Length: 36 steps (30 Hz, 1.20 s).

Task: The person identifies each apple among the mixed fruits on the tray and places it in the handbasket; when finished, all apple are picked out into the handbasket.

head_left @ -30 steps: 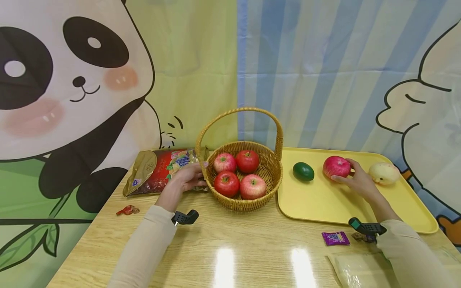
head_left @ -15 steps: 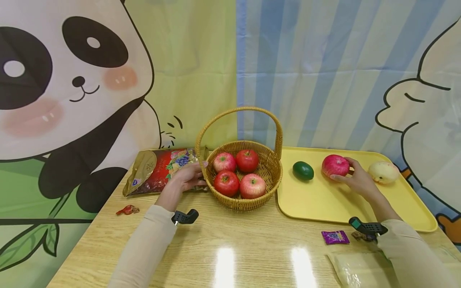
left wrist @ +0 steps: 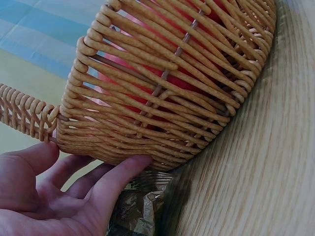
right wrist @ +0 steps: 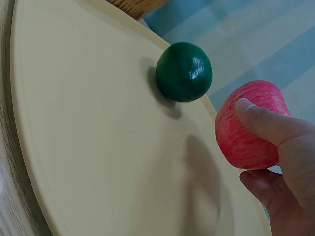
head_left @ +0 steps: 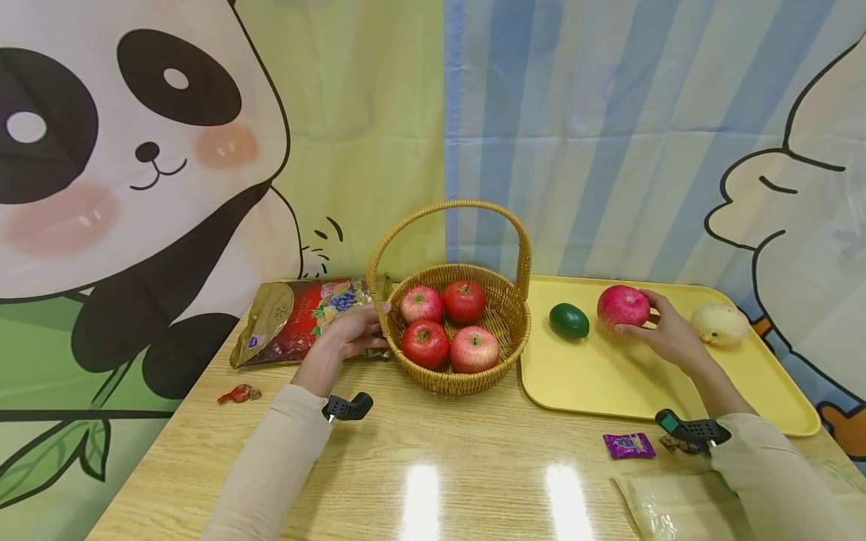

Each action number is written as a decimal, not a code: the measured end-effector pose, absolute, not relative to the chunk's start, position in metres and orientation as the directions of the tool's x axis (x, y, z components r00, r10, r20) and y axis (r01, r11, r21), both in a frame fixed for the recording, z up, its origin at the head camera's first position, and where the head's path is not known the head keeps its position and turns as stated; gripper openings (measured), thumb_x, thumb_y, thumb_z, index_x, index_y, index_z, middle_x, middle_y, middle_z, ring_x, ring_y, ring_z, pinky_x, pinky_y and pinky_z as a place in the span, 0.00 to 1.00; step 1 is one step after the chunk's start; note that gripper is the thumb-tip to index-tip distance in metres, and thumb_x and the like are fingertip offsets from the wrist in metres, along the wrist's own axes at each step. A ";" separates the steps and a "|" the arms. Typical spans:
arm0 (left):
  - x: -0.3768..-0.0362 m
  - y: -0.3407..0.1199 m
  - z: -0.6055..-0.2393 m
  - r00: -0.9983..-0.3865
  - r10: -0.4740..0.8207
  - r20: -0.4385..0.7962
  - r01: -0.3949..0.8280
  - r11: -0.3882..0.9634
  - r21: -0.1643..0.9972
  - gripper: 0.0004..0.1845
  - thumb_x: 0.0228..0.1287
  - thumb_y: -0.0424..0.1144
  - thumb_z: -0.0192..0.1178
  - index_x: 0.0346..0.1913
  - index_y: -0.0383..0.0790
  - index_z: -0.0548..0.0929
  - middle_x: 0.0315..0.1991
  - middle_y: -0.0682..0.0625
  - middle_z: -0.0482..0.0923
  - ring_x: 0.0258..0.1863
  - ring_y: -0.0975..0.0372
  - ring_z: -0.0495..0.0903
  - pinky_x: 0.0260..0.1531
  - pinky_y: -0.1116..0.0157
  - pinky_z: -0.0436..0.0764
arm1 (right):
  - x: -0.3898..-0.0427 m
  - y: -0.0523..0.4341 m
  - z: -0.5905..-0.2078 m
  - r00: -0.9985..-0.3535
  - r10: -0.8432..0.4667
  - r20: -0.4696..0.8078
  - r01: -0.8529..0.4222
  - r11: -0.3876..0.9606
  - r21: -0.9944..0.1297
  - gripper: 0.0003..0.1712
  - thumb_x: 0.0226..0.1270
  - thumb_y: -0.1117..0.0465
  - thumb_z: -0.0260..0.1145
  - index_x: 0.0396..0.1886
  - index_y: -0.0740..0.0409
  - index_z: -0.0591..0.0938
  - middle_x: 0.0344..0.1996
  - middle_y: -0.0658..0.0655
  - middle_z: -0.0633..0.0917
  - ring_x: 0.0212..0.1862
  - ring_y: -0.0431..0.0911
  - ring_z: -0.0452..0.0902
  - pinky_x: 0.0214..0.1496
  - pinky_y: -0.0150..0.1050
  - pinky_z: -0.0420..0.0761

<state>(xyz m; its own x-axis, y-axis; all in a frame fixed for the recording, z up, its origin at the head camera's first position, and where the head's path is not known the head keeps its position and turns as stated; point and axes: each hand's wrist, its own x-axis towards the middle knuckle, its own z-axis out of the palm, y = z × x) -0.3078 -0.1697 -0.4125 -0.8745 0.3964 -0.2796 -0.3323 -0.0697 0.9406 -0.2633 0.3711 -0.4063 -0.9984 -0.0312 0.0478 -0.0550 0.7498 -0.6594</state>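
Observation:
My right hand (head_left: 666,334) pinches a pinkish-red apple (head_left: 622,306) between thumb and fingers. The right wrist view shows this apple (right wrist: 251,125) held above the yellow tray (head_left: 609,391), with the hand's shadow on the tray below. Against the left side of a wicker basket (head_left: 456,385), my left hand (head_left: 352,330) rests its fingers. In the left wrist view these extended fingers (left wrist: 120,174) touch the outer weave near the foot of the handle (left wrist: 27,113). Several red and pink apples (head_left: 425,344) lie inside the basket.
A dark green oval fruit (head_left: 569,321) and a pale yellow fruit (head_left: 720,324) sit on the tray. Behind the left hand lies a red-and-gold bag (head_left: 291,319). Red (head_left: 240,394) and purple (head_left: 629,445) wrapped sweets and a clear packet (head_left: 683,507) lie on the table.
The apple in my right hand has moved a little up and to the left, towards the green fruit. My left hand has stayed at the basket.

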 end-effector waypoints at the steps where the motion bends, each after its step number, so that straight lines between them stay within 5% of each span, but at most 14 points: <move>1: -0.308 -0.170 -0.413 -0.875 0.395 -0.280 -0.332 -0.068 0.941 0.27 0.78 0.42 0.43 0.74 0.34 0.57 0.74 0.36 0.55 0.74 0.46 0.57 0.62 0.48 0.74 | -0.263 0.369 -0.405 -0.998 -0.037 0.048 -0.060 0.747 -0.662 0.58 0.63 0.42 0.66 0.76 0.67 0.44 0.71 0.76 0.56 0.66 0.76 0.59 0.61 0.68 0.68; 20: -0.308 -0.169 -0.413 -0.883 0.385 -0.268 -0.314 -0.061 0.948 0.27 0.78 0.42 0.43 0.74 0.34 0.58 0.74 0.35 0.56 0.74 0.46 0.57 0.64 0.45 0.70 | -0.253 0.329 -0.375 -0.985 -0.158 0.070 -0.160 0.682 -0.713 0.55 0.63 0.50 0.69 0.77 0.63 0.46 0.71 0.72 0.58 0.67 0.70 0.63 0.56 0.54 0.78; 27: -0.307 -0.169 -0.412 -0.883 0.384 -0.270 -0.314 -0.057 0.948 0.27 0.79 0.43 0.42 0.74 0.34 0.58 0.74 0.35 0.55 0.74 0.46 0.57 0.64 0.46 0.70 | -0.246 0.316 -0.366 -0.971 -0.207 0.118 -0.223 0.612 -0.759 0.52 0.62 0.56 0.71 0.76 0.62 0.50 0.70 0.69 0.62 0.65 0.66 0.68 0.47 0.28 0.83; 36: -0.307 -0.169 -0.412 -0.880 0.391 -0.270 -0.316 -0.058 0.947 0.27 0.79 0.42 0.42 0.75 0.34 0.56 0.74 0.34 0.54 0.74 0.45 0.56 0.66 0.45 0.68 | -0.236 0.292 -0.356 -0.947 -0.260 0.189 -0.307 0.558 -0.771 0.49 0.60 0.60 0.72 0.74 0.64 0.54 0.69 0.68 0.64 0.65 0.65 0.67 0.48 0.17 0.76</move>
<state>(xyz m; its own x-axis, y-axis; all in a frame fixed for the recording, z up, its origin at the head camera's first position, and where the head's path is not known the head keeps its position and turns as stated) -0.3071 -0.1690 -0.4122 -0.8799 0.3911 -0.2699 -0.3161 -0.0578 0.9470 -0.2364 0.2917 -0.3558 -0.9469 -0.2597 0.1894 -0.3072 0.5576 -0.7712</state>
